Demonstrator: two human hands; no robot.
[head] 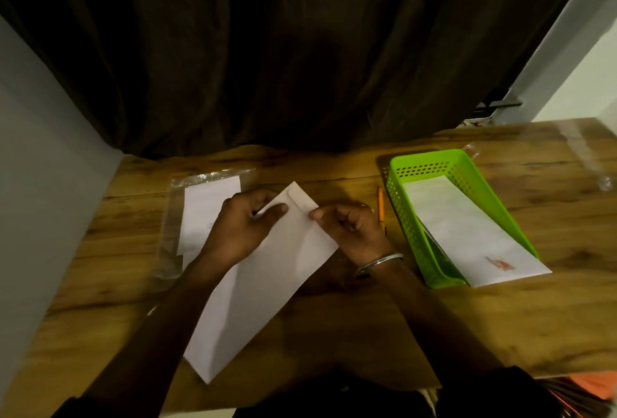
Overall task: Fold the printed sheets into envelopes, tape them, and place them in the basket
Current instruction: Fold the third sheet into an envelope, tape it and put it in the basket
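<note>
A long white envelope [267, 280] lies slanted across the middle of the wooden table [500, 317], its flap end pointing away from me. My left hand [242, 227] rests on its upper left part, fingers pinching the flap edge. My right hand [350, 225], with a metal bangle at the wrist, pinches the envelope's right edge near the top. A green perforated basket [444, 164] stands to the right and holds a white envelope [467, 234] with a red mark, whose near end sticks out over the rim.
A stack of white sheets [203, 210] lies on a clear plastic sleeve [167, 234] at the left, partly under my left hand. An orange pencil [380, 207] lies between my right hand and the basket. A dark curtain hangs behind the table.
</note>
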